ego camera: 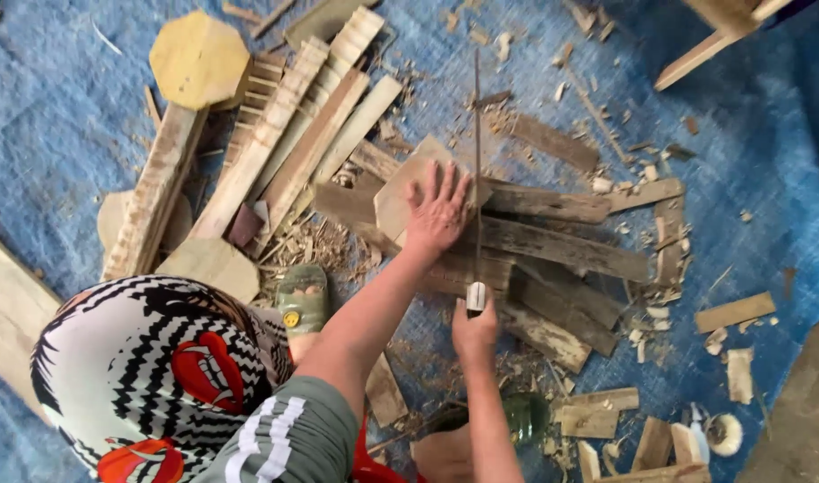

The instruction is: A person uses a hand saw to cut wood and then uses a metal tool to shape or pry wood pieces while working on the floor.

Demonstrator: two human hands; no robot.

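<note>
At centre frame, the left hand [438,211] lies flat, fingers spread, on a pale plywood piece [401,199], apparently pinning it against the weathered planks [553,246] beneath. Just below, the right hand [475,333] is closed in a tight grip around the white handle of a thin saw blade [477,170], which runs up along the left hand's edge. Offcuts and chips litter the blue tarpaulin [767,179]. An octagonal wooden piece [198,58] sits upper left.

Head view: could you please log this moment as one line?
left hand: flat on wood piece | right hand: grips saw handle | blade: upright beside fingers
</note>
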